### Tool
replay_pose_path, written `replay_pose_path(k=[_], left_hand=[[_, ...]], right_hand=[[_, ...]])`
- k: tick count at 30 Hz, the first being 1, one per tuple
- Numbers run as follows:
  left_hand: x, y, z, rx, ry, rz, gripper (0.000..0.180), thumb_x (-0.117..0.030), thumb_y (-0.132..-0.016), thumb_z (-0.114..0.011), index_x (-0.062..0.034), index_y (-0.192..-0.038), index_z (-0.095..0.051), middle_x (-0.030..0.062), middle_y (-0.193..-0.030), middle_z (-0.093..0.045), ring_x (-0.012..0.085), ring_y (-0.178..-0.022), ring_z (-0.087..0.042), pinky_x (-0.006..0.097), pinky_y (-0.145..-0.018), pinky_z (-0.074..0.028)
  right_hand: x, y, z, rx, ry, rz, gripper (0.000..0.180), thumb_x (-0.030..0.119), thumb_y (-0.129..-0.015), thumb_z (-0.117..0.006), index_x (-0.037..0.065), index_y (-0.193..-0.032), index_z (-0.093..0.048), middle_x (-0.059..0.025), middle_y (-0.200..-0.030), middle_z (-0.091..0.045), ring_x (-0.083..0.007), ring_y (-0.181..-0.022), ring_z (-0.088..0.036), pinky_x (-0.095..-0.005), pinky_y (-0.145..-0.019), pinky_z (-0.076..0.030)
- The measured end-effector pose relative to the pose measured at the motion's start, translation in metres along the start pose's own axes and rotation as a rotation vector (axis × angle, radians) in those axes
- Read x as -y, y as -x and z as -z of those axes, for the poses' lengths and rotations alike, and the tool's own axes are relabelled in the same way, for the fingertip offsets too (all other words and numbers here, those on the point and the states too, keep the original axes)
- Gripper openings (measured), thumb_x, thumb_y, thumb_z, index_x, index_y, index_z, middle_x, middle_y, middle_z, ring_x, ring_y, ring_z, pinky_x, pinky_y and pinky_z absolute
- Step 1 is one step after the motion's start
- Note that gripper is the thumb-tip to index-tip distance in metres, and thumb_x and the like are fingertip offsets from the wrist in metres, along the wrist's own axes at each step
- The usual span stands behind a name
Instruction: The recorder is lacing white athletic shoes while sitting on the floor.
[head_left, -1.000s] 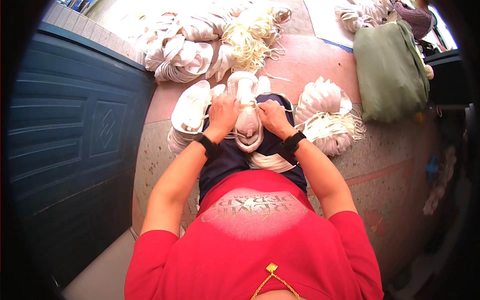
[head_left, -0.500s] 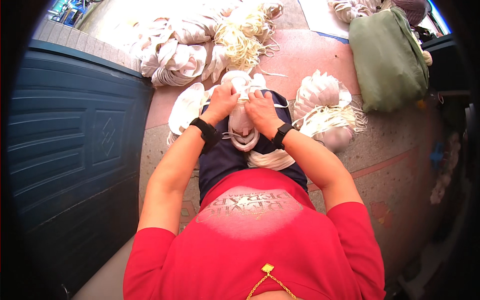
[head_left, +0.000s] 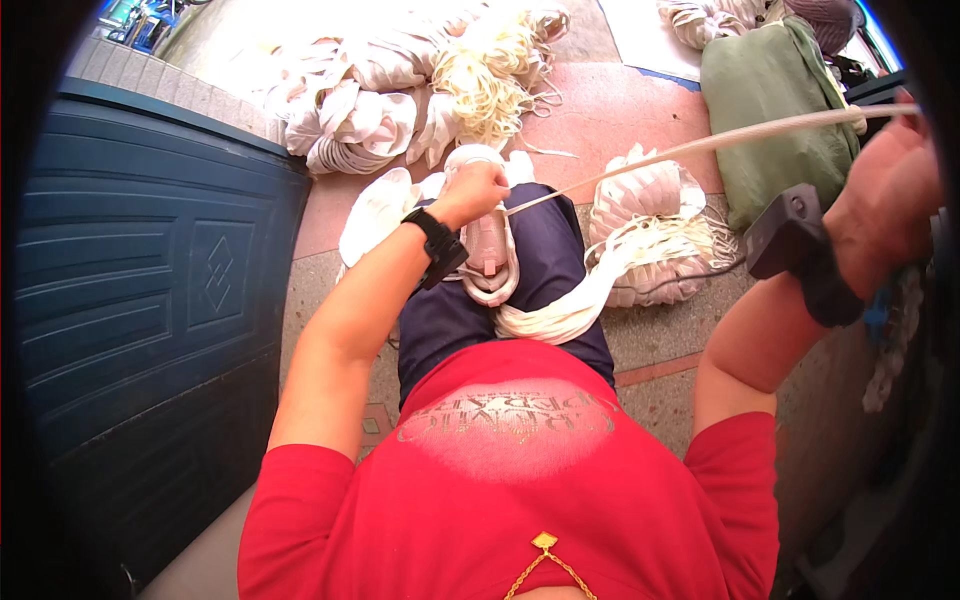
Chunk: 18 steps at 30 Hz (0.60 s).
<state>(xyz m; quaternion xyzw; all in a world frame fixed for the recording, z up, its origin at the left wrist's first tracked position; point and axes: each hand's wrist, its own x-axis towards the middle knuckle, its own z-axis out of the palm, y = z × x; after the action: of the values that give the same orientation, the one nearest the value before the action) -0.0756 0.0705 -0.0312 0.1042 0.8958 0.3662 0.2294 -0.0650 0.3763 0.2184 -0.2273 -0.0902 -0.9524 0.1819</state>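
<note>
A pale pink shoe upper (head_left: 488,250) lies across my lap, its rounded front toward me. My left hand (head_left: 474,194) is closed over its lacing opening and grips it there; the fingertips are partly hidden. A cream shoelace (head_left: 700,145) runs taut from the shoe, beside my left hand, up to the far right. There my right hand (head_left: 892,180) holds it, raised near the picture's edge, with the fingers partly cut off and blurred. A bundle of loose cream laces (head_left: 560,318) hangs over my right thigh.
Stacked shoe uppers (head_left: 645,205) stand on the floor right of my legs. White pieces (head_left: 370,220) lie to the left. Beyond is a heap of bundled uppers (head_left: 370,115) with yellowish laces (head_left: 490,80). A green sack (head_left: 775,110) stands at right, a blue door panel (head_left: 160,230) at left.
My right hand has swung from the shoe far out to the right, drawing the lace out taut. My left hand has stayed on the shoe, shifting slightly toward its middle.
</note>
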Motion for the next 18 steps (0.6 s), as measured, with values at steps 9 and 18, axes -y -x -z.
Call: replay_pose_path(k=[9,18], left_hand=[[0.062,0.052,0.011,-0.216,-0.252,-0.133,0.030,-0.007,-0.074,-0.053,-0.0032,-0.104,-0.051,0.0157,-0.078,-0.059,0.0299,-0.073,-0.056,0.037,-0.067,-0.044],[0.040,0.069,0.040,-0.071,0.403,0.185,0.044,-0.009,-0.077,-0.050,-0.0028,-0.119,-0.041,0.0061,-0.072,-0.057,0.0134,-0.072,-0.053,0.026,-0.076,-0.038]], right_hand=[[-0.071,0.012,0.114,-0.578,1.287,-0.164,0.020,0.022,-0.087,-0.046,0.013,-0.069,-0.046,0.0055,-0.054,-0.038,-0.0035,-0.042,-0.033,-0.0178,-0.036,-0.027],[-0.192,0.104,0.253,-0.320,2.163,-0.787,0.017,0.017,-0.075,-0.051,0.001,-0.077,-0.056,-0.0175,-0.070,-0.059,-0.0288,-0.061,-0.059,-0.0368,-0.055,-0.047]])
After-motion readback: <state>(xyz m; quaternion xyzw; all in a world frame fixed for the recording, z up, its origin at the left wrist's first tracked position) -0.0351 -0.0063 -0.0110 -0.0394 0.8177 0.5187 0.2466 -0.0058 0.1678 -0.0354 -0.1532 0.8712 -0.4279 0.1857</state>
